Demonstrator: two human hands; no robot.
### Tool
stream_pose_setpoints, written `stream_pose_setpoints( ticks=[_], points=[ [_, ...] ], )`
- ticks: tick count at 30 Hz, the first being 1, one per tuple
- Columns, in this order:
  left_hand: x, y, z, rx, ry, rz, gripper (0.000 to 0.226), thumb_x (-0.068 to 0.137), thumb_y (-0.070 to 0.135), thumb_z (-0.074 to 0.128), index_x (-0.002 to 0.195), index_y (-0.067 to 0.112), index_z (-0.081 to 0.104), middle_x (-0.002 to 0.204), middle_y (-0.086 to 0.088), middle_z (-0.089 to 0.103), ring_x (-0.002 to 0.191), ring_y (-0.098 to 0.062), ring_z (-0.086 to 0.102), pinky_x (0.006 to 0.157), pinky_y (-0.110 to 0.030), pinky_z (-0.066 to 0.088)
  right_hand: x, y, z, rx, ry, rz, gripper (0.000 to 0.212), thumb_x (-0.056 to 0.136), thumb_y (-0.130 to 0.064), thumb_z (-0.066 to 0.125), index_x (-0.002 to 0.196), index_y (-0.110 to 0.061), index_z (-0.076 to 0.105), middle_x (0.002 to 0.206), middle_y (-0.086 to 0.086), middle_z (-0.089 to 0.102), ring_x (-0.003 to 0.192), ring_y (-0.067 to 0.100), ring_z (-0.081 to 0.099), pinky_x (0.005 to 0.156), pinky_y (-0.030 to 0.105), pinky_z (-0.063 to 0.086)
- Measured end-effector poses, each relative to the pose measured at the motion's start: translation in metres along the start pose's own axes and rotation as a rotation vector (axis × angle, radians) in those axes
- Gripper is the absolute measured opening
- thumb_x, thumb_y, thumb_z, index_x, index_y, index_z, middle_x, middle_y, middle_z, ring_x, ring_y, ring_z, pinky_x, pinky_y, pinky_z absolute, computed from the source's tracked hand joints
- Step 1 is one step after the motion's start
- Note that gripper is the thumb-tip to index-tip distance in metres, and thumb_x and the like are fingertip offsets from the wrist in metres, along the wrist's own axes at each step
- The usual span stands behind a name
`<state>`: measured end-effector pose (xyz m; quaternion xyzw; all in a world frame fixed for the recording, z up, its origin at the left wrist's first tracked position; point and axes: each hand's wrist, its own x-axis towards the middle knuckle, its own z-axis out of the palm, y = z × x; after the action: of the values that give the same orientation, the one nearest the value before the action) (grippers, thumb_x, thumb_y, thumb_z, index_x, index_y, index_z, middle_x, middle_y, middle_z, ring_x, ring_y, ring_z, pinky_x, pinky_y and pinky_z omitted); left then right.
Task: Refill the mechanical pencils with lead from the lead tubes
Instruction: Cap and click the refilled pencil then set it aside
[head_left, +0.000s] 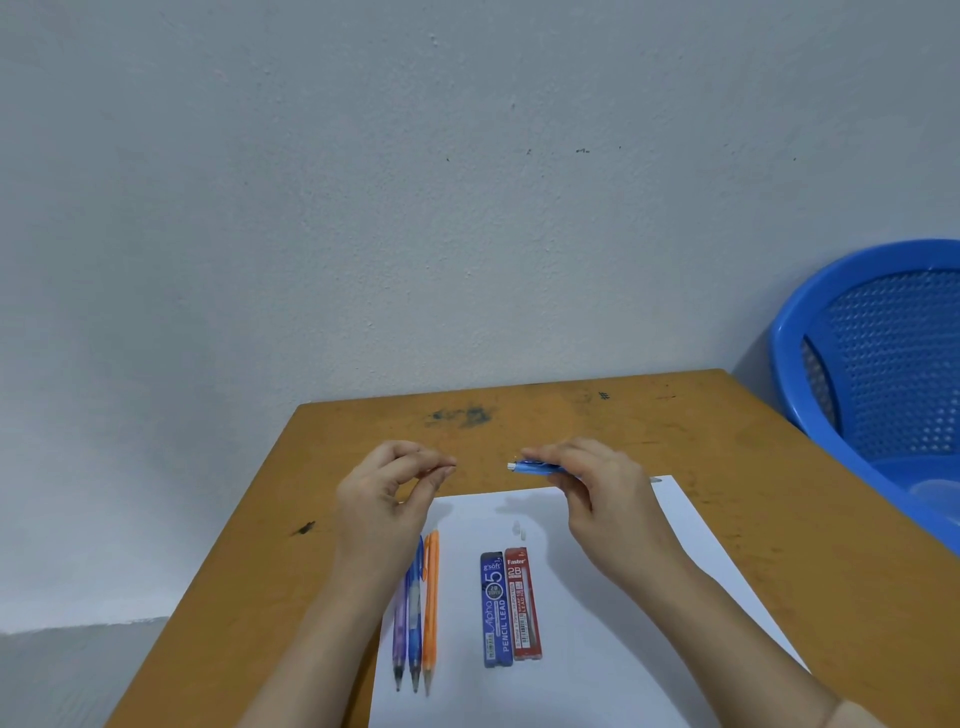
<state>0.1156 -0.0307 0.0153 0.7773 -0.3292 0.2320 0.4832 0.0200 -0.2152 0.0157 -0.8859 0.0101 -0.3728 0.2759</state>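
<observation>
The right hand gripped a blue mechanical pencil, its white end toward the left hand. That hand's thumb and forefinger were pinched together, and any lead between them was too fine to see. Three pencils and two lead tubes lay on white paper.

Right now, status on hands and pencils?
Right hand grips blue pencil. Left hand pinched, contents unclear. Both lead tubes lie on paper, untouched.

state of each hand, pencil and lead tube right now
left hand: fingertips pinched together, what they hold too small to tell
right hand: grips held pencil
held pencil: level above table, white end toward left hand
three pencils: lying side by side on paper
lead tubes: lying flat on paper
</observation>
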Motion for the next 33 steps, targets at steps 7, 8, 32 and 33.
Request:
stream_pose_setpoints(
  ticks=[7, 8, 32, 33],
  points=[
    [0.0, 0.001, 0.0, 0.0, 0.002, 0.031, 0.025, 0.079, 0.011, 0.073, 0.085, 0.034, 0.068, 0.088, 0.025, 0.059, 0.091, 0.001, 0.057, 0.071, -0.018, 0.046, 0.0, 0.0, 0.0, -0.002, -0.009, 0.006, 0.038, 0.081, -0.007, 0.046, 0.106, -0.021, 0.072, 0.098, -0.009, 0.07, 0.092, 0.011, 0.062, 0.081, 0.036, 0.05],
    [0.0, 0.001, 0.001, -0.002, 0.001, 0.036, 0.025, 0.079, 0.011, 0.073, 0.085, 0.035, 0.068, 0.087, 0.024, 0.059, 0.091, 0.001, 0.057, 0.071, -0.02, 0.047, -0.001, 0.0, 0.001, -0.001, -0.013, 0.009, 0.038, 0.082, -0.008, 0.046, 0.106, -0.021, 0.072, 0.098, -0.01, 0.07, 0.093, 0.01, 0.062, 0.081, 0.034, 0.049],
    [-0.01, 0.014, 0.014, -0.031, -0.042, 0.055, 0.022, 0.079, 0.019, 0.074, 0.098, 0.031, 0.072, 0.083, 0.018, 0.062, 0.078, -0.005, 0.061, 0.071, -0.026, 0.051, -0.003, -0.016, 0.0, 0.017, -0.083, 0.046, 0.036, 0.082, -0.019, 0.047, 0.108, -0.018, 0.072, 0.103, -0.005, 0.07, 0.096, 0.004, 0.056, 0.087, 0.035, 0.048],
    [-0.01, 0.015, 0.014, -0.046, -0.037, 0.045, 0.028, 0.078, 0.015, 0.075, 0.1, 0.031, 0.07, 0.083, 0.018, 0.063, 0.079, -0.004, 0.061, 0.072, -0.019, 0.049, -0.003, -0.015, 0.0, 0.015, -0.073, 0.048, 0.036, 0.082, -0.018, 0.047, 0.108, -0.019, 0.072, 0.102, -0.005, 0.07, 0.095, 0.002, 0.055, 0.086, 0.031, 0.047]
  ],
)
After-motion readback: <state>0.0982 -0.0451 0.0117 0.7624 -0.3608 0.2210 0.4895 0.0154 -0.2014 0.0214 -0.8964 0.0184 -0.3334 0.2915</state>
